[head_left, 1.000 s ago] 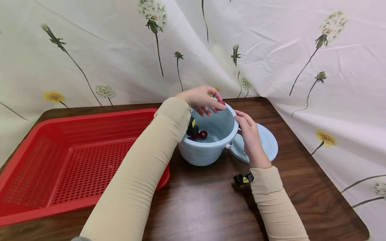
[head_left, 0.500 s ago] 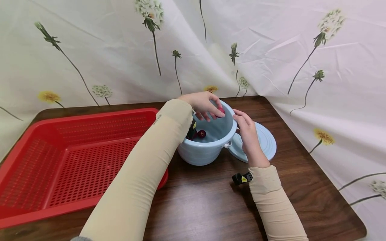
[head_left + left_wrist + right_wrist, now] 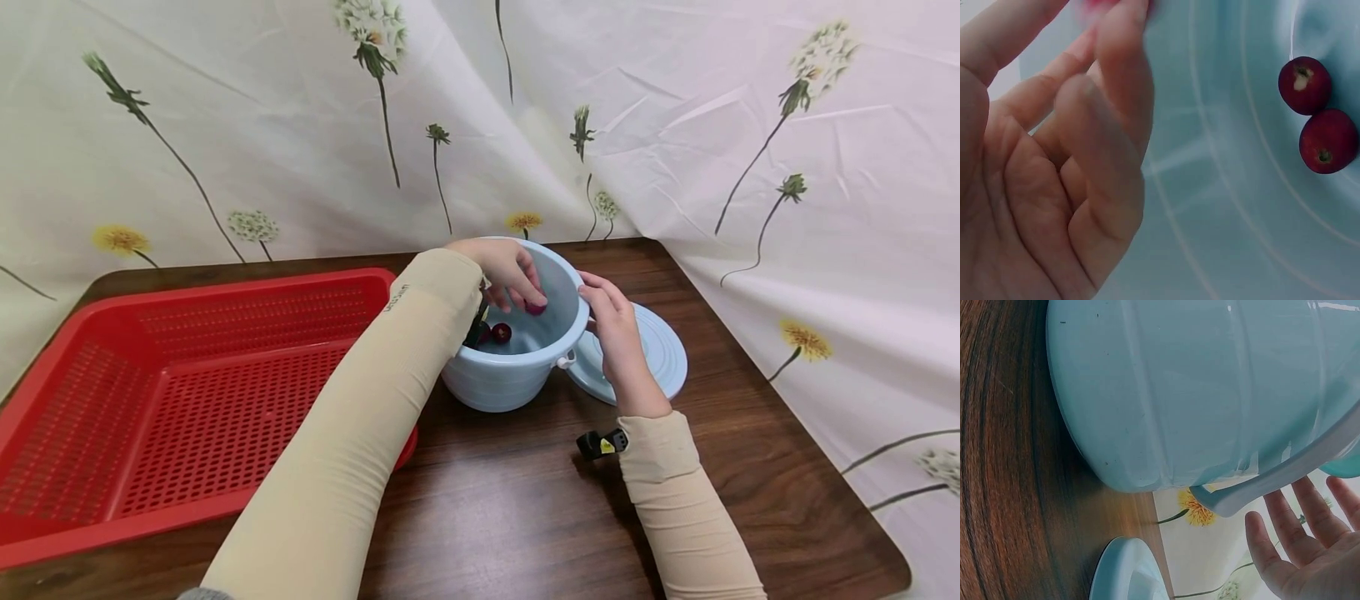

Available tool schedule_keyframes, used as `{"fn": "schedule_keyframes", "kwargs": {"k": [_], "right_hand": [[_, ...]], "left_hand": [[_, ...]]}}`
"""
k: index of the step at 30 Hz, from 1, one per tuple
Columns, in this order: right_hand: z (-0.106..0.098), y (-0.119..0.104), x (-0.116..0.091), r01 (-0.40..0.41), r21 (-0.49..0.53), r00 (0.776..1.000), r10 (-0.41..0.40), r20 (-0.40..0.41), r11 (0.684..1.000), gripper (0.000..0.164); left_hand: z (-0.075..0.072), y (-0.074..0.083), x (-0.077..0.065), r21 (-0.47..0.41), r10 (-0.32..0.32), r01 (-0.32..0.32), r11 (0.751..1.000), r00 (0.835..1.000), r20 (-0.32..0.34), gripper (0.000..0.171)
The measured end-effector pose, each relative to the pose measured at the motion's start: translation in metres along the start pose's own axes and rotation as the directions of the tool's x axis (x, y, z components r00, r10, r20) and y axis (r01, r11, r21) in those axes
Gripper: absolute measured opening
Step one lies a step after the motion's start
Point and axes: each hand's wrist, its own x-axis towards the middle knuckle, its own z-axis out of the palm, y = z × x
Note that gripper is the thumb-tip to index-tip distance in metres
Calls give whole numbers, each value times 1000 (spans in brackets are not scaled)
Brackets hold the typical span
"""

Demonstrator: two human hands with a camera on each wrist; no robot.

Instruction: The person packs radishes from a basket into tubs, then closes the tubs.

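My left hand (image 3: 501,271) reaches down inside a light-blue bucket (image 3: 498,385) and pinches a small round dark-red fruit (image 3: 535,307) in its fingertips. The left wrist view catches that fruit only as a blur at the top edge. Two more red fruits (image 3: 1329,140), like tiny apples with stem dimples, rest side by side at the bottom of the bucket. My right hand (image 3: 618,337) touches the bucket's right rim, its fingers extended. From the right wrist, those fingers appear against the bucket's outer side, close to the grey-white handle (image 3: 1285,472).
Left of the bucket is a large red perforated basket (image 3: 142,517), partly behind the left sleeve. A round blue lid (image 3: 663,354) lies on the brown wooden table (image 3: 480,517) beneath the right hand. A flower-print cloth (image 3: 315,125) hangs behind.
My left hand has moved down with the red fruit, from rim height into the bucket. My right hand stays at the rim.
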Motion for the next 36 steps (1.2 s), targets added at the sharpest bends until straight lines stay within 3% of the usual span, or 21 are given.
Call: {"fn": "schedule_keyframes", "kwargs": {"k": [8, 14, 17, 23, 30, 32, 36], "right_hand": [[-1, -1, 1, 2, -16, 1000, -1, 9, 1000, 43], [-7, -5, 2, -9, -47, 1000, 9, 7, 999, 46], [-14, -9, 2, 10, -24, 1000, -10, -4, 1000, 47], [-29, -23, -2, 73, 43, 996, -71, -50, 996, 37], [-42, -38, -11, 131, 75, 983, -120, -138, 989, 46], [-45, -41, -13, 145, 105, 977, -125, -173, 984, 46], [-50, -46, -15, 170, 153, 960, -129, -248, 973, 45]], "left_hand": [[-6, -2, -1, -25, 35, -35, 999, 999, -1, 34], [-11, 3, -13, -85, 73, -75, 994, 997, -32, 38], [-12, 14, -22, -119, 121, -129, 985, 990, -69, 41], [-4, 44, -39, -155, 225, -253, 955, 958, -176, 44], [19, 68, -51, -181, 284, -331, 926, 927, -246, 47], [27, 73, -52, -178, 310, -363, 915, 912, -267, 47], [44, 82, -54, -88, 383, -425, 901, 873, -303, 49]]}}
